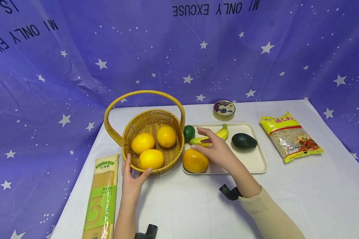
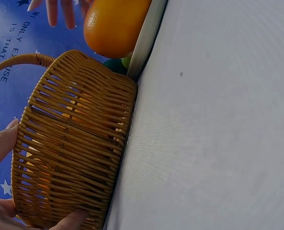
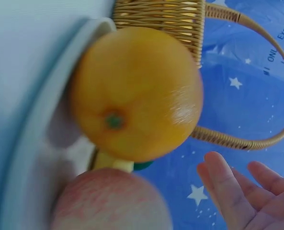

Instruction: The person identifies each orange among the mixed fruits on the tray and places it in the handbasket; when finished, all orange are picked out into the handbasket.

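A round wicker basket [image 1: 152, 117] with a tall hoop handle stands left of centre, holding yellow-orange fruits [image 1: 151, 159]. My left hand [image 1: 132, 184] holds its near left side, thumb at the rim and fingers against the outer wall. Over the cream tray [image 1: 258, 164], my right hand [image 1: 216, 151] hovers with its fingers spread and nothing in them. Just left of that hand sits an orange [image 1: 195, 161] at the tray's near left corner. A peach [image 3: 113, 206] shows beside the orange in the right wrist view; the right hand hides it in the head view.
The tray also bears a banana [image 1: 222, 133], a dark avocado [image 1: 244, 141] and a round dark green item [image 1: 189, 133]. Behind it stands a round tin [image 1: 224, 110]. A pasta bag [image 1: 293, 137] lies at right, a spaghetti pack [image 1: 101, 202] at left.
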`<state>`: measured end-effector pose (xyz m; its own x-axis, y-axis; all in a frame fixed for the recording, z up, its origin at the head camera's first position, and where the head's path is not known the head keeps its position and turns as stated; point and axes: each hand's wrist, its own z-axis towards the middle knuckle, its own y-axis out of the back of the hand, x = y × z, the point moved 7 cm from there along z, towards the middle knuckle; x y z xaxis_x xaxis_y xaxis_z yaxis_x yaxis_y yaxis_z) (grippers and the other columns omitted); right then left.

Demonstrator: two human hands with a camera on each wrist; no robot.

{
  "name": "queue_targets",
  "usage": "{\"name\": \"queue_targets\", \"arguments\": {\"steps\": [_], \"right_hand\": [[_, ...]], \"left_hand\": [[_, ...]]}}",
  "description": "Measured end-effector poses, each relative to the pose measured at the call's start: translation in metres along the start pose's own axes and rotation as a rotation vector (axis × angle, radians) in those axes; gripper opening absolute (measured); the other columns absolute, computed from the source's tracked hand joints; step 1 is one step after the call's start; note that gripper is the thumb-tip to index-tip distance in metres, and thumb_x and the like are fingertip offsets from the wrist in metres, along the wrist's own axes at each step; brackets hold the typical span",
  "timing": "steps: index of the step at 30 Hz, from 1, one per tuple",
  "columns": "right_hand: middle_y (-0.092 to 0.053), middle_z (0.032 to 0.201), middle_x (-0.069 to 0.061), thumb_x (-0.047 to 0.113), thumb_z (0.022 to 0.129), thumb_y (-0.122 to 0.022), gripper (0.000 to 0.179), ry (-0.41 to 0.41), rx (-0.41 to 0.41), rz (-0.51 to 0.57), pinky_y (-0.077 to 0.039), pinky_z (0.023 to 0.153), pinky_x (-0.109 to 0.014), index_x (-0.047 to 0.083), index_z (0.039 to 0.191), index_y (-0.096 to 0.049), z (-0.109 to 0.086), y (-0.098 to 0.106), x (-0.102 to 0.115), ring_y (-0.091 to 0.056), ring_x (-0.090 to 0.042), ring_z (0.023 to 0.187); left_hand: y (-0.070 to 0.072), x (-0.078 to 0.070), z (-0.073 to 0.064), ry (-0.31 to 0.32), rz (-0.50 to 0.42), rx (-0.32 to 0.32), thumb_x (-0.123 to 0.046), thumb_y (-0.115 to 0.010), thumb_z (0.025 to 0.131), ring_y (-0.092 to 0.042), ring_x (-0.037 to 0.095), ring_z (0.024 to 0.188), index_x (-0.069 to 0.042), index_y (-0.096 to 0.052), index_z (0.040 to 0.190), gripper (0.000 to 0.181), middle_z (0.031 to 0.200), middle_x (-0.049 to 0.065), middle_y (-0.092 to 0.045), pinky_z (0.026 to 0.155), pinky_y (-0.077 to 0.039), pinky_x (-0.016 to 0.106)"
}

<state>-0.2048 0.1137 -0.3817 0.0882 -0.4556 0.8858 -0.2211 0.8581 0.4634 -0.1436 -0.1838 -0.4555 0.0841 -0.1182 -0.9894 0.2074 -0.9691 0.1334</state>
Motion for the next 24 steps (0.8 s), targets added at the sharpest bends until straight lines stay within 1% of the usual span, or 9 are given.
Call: {"name": "queue_targets", "arguments": {"steps": [4,8,11,14,16,18,21,24], "right_hand": [[-0.046,0.144,-0.006,0.048,0.083,-0.072,0.075,-0.007,0.005,-0.023,-0.044,0.1,-0.048,0.021,0.145,-0.042,-0.01,0.001,-0.013,-0.055,-0.03,0.118],[-0.049,0.142,-0.006,0.052,0.081,-0.072,0.076,-0.018,0.012,-0.059,-0.044,0.1,-0.048,0.019,0.143,-0.045,-0.016,-0.004,-0.023,-0.056,-0.027,0.115],[-0.05,0.141,-0.007,0.053,0.08,-0.073,0.076,-0.014,0.025,-0.064,-0.045,0.098,-0.048,0.016,0.142,-0.047,-0.018,-0.008,-0.028,-0.057,-0.027,0.114],[-0.052,0.139,-0.008,0.052,0.079,-0.074,0.077,0.004,0.024,-0.092,-0.047,0.096,-0.047,0.015,0.141,-0.049,-0.02,-0.012,-0.029,-0.058,-0.026,0.112],[-0.056,0.133,-0.007,0.051,0.078,-0.076,0.077,0.019,0.02,-0.136,-0.048,0.094,-0.046,0.015,0.141,-0.049,-0.021,-0.014,-0.027,-0.057,-0.025,0.108],[-0.057,0.131,-0.007,0.05,0.077,-0.077,0.077,0.035,0.015,-0.194,-0.047,0.094,-0.045,0.016,0.141,-0.05,-0.022,-0.017,-0.024,-0.057,-0.024,0.107],[-0.057,0.131,-0.007,0.05,0.077,-0.077,0.078,0.057,0.011,-0.283,-0.045,0.096,-0.045,0.016,0.141,-0.049,-0.024,-0.022,-0.019,-0.055,-0.025,0.113],[-0.054,0.136,-0.006,0.05,0.077,-0.077,0.077,0.075,-0.006,-0.351,-0.043,0.099,-0.046,0.016,0.141,-0.05,-0.024,-0.028,-0.016,-0.052,-0.026,0.121]], "left_hand": [[0.001,0.001,0.0,0.001,0.006,-0.003,-0.008,-0.075,0.084,-0.003,0.027,0.145,-0.02,-0.008,0.157,0.1,0.16,0.003,0.009,0.11,-0.029,0.051],[0.003,0.002,0.0,0.01,0.007,-0.008,-0.009,-0.076,0.084,-0.003,0.027,0.145,-0.02,-0.008,0.157,0.1,0.16,0.003,0.009,0.11,-0.029,0.05],[0.002,0.003,0.0,0.014,0.0,-0.006,-0.009,-0.075,0.084,-0.003,0.026,0.144,-0.021,-0.008,0.157,0.1,0.16,0.003,0.009,0.11,-0.03,0.049],[0.001,0.003,0.0,0.014,-0.003,-0.003,-0.009,-0.076,0.084,-0.004,0.025,0.144,-0.021,-0.009,0.157,0.1,0.16,0.002,0.008,0.11,-0.03,0.048],[0.0,0.004,0.0,0.013,-0.002,-0.007,-0.009,-0.076,0.083,-0.004,0.024,0.144,-0.02,-0.009,0.157,0.1,0.16,0.002,0.007,0.11,-0.03,0.048],[0.0,0.003,0.0,0.016,0.003,-0.009,-0.009,-0.077,0.083,-0.004,0.024,0.145,-0.02,-0.009,0.157,0.1,0.16,0.002,0.007,0.11,-0.03,0.048],[0.0,0.001,0.0,0.013,0.006,-0.011,-0.011,-0.077,0.083,-0.004,0.024,0.145,-0.02,-0.01,0.157,0.1,0.16,0.002,0.006,0.11,-0.031,0.048],[0.0,-0.001,-0.001,0.007,0.007,-0.008,-0.012,-0.077,0.083,-0.004,0.024,0.145,-0.021,-0.009,0.157,0.1,0.16,0.002,0.007,0.11,-0.03,0.048]]}}
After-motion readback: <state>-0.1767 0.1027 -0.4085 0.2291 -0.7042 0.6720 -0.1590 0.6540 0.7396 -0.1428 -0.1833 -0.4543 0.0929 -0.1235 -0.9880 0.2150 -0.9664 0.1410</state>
